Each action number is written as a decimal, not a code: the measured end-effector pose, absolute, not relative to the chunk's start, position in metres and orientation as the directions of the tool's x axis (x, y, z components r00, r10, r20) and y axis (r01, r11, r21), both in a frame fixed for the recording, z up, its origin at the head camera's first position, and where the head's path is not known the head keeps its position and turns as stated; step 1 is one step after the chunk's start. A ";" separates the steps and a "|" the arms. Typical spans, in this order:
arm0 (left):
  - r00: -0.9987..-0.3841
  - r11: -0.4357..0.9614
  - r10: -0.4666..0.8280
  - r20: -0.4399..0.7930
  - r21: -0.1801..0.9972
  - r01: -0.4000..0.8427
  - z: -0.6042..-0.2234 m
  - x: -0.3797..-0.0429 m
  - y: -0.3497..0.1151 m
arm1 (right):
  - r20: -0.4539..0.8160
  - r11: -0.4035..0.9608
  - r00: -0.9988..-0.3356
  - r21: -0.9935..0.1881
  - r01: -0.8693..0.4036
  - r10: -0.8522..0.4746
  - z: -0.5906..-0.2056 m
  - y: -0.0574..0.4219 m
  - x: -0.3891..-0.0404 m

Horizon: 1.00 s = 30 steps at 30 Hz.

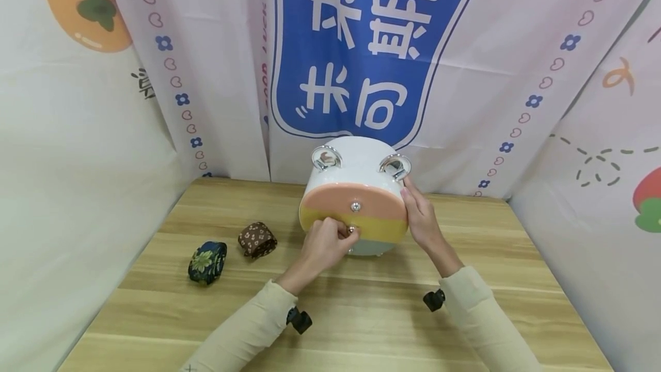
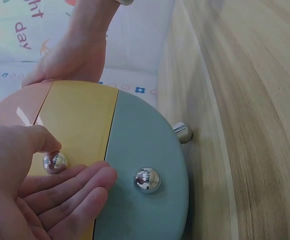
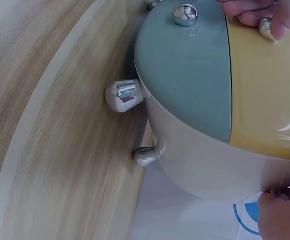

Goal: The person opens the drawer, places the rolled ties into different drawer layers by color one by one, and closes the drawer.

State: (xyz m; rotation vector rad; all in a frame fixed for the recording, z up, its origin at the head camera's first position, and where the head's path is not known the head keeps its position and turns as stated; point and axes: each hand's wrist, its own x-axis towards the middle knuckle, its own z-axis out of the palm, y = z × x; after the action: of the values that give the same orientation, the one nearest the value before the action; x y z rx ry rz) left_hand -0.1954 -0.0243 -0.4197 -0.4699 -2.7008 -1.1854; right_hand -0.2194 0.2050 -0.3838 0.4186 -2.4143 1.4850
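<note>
A white rounded box (image 1: 358, 159) stands on the table with its front towards me. Its front is split into a pink top drawer (image 1: 330, 194), a yellow middle drawer (image 1: 384, 228) and a green bottom drawer (image 2: 147, 135), with round silver knobs. My left hand (image 1: 325, 245) pinches the yellow drawer's knob (image 2: 54, 162) between thumb and index finger; its other fingers stretch out beside the knob. Against the box's right side rests my right hand (image 1: 426, 223), partly hidden behind the box. All three drawers look flush with the front.
Two rolled-up cloths, one brown and patterned (image 1: 257, 240), one dark green with a flower (image 1: 207, 263), lie on the wooden table (image 1: 361, 314) left of the box. Silver ring-shaped ears (image 1: 395, 166) top the box, and silver feet (image 3: 123, 95) hold it up. Printed curtain (image 1: 227, 73) hangs behind.
</note>
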 end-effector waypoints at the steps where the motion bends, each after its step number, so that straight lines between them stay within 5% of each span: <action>1: -0.940 0.638 0.223 0.260 0.690 0.342 -0.420 -0.195 -0.024 | 0.373 0.435 -0.922 -0.817 -0.379 -0.104 -0.384 0.205 -0.220; 30: -0.934 0.662 0.254 0.251 0.659 0.357 -0.416 -0.183 -0.028 | 0.371 0.437 -0.921 -0.813 -0.384 -0.118 -0.413 0.219 -0.242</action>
State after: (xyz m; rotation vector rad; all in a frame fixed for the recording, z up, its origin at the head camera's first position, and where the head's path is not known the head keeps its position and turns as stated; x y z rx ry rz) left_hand -0.1832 -0.0280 -0.4161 -0.5065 -2.7371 -1.1306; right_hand -0.2419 0.2188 -0.4126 0.4350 -2.4327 1.4776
